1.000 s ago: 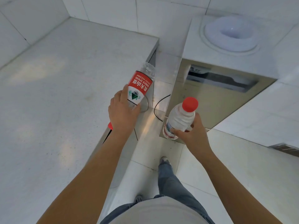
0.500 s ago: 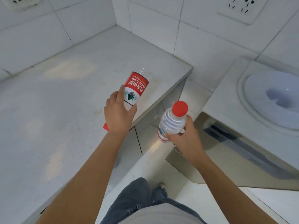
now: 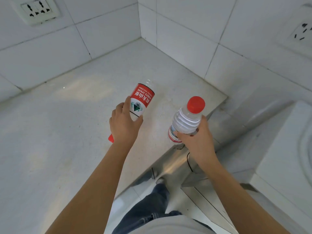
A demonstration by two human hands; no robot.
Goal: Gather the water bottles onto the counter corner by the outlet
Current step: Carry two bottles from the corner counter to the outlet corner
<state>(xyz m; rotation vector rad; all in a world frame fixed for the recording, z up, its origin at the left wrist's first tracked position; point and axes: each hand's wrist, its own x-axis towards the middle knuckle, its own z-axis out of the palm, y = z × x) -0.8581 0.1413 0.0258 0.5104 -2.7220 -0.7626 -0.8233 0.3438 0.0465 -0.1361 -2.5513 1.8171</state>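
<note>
Red-labelled water bottle (image 3: 141,100) tilting cap-down in my left hand (image 3: 124,124) over the white counter (image 3: 67,115), my right hand (image 3: 196,141) gripping a red-capped bottle (image 3: 184,119) upright at three o'clock, outlet (image 3: 39,10) at eleven o'clock.

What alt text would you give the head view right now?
Seen from above, a person holds a water bottle in each hand over a white counter: the left hand grips a red-labelled bottle cap-down, the right hand an upright bottle. An outlet sits on the tiled wall.
</note>
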